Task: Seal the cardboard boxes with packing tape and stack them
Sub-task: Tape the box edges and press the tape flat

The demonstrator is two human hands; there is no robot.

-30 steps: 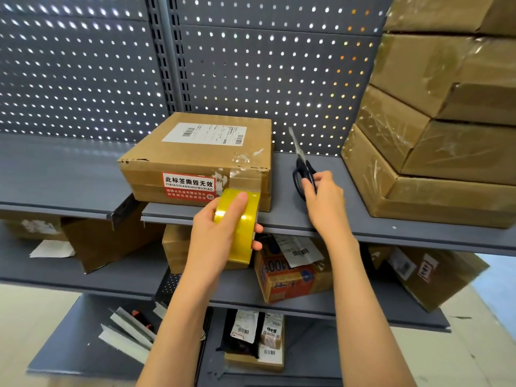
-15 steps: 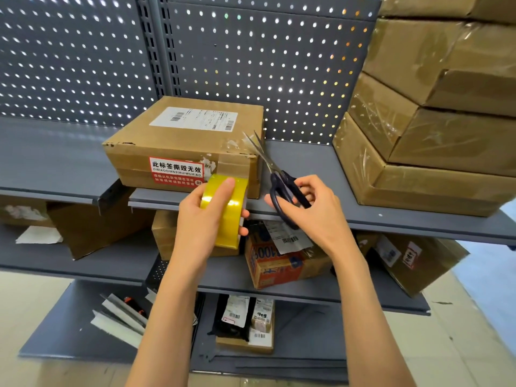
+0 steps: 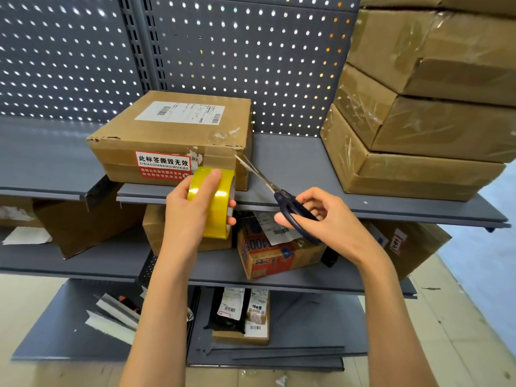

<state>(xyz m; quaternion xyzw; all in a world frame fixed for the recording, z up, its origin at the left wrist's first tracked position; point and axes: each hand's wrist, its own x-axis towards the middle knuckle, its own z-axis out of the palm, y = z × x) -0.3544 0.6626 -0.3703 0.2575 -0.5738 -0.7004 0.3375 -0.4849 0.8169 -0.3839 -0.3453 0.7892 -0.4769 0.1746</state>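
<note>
A: What is seen on the left of the upper shelf [image 3: 293,163]?

B: A flat cardboard box [image 3: 173,135] is set there, with a white shipping label on top and a red sticker on its front face. A strip of tape is laid over its right front corner, and the tape roll [image 3: 215,199] is held just below that corner, in front of the shelf edge.

A: How is the roll held?

B: It is gripped by the left hand [image 3: 187,216], fingers curled over the outside and the thumb underneath.

A: And to the right of it?

B: Scissors [image 3: 279,191] are held in the right hand [image 3: 332,222], fingers threaded through the dark loops. The blades are slightly parted and pointed up-left toward the box corner, close to where the tape leaves the roll. Whether the tape is touched yet cannot be told.

A: So which step is judged to be in hand?

B: The cutting of the tape. Tension should be kept by the left hand while the blades are closed across the strip. Further right, wrapped boxes [image 3: 418,135] are already stacked; the freed box would probably be added there.
</note>
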